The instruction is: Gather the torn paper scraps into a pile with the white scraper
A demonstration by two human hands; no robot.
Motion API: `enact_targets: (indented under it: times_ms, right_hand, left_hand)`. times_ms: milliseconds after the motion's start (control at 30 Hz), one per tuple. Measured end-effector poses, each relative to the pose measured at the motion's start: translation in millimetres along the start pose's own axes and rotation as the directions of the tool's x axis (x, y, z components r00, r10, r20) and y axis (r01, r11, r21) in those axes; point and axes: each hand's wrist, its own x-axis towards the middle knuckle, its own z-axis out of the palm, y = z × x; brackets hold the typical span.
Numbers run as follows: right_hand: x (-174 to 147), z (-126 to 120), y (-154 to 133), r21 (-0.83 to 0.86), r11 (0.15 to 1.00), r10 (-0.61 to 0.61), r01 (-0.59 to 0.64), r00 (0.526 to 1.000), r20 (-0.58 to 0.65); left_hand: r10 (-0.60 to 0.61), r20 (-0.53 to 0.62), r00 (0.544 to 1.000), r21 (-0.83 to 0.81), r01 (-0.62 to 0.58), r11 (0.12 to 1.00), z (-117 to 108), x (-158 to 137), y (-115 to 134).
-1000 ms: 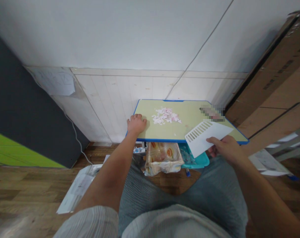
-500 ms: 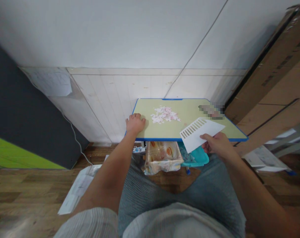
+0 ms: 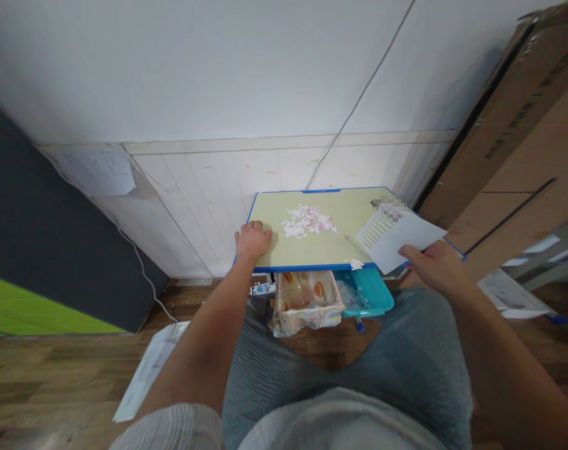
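Observation:
My left hand [image 3: 253,241] rests on the left edge of a small pale-yellow table [image 3: 307,253] with a blue rim, its fingers lying flat. On the tabletop is a loose pile of white and pinkish paper scraps [image 3: 308,222]. My right hand [image 3: 429,259] pinches a white card with a row of slots [image 3: 401,237], held tilted over the table's right front part. A white scrap [image 3: 356,264] lies at the front edge. Beyond the card lies a small object [image 3: 388,209], blurred by pixelation.
Below the table are a cloth-lined basket [image 3: 307,319] and a teal basin [image 3: 380,294] with light bits inside. A large cardboard box [image 3: 513,125] leans at the right. White papers [image 3: 147,372] lie on the floor at the left. A cable [image 3: 359,103] runs down the wall.
My right hand has moved right with the slotted card. A white scrap now shows at the table's front edge, where the card was. My left hand stays at the table's left edge.

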Motion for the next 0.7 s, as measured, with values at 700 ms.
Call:
enact_targets:
  times_ms: [700]
  right_hand:
    - [-17, -8, -28, -0.038, 0.986, -0.154, 0.161, 0.977, 0.146]
  left_hand:
    - [0.005, -0.010, 1.000, 0.019, -0.005, 1.000, 0, -1, -4]
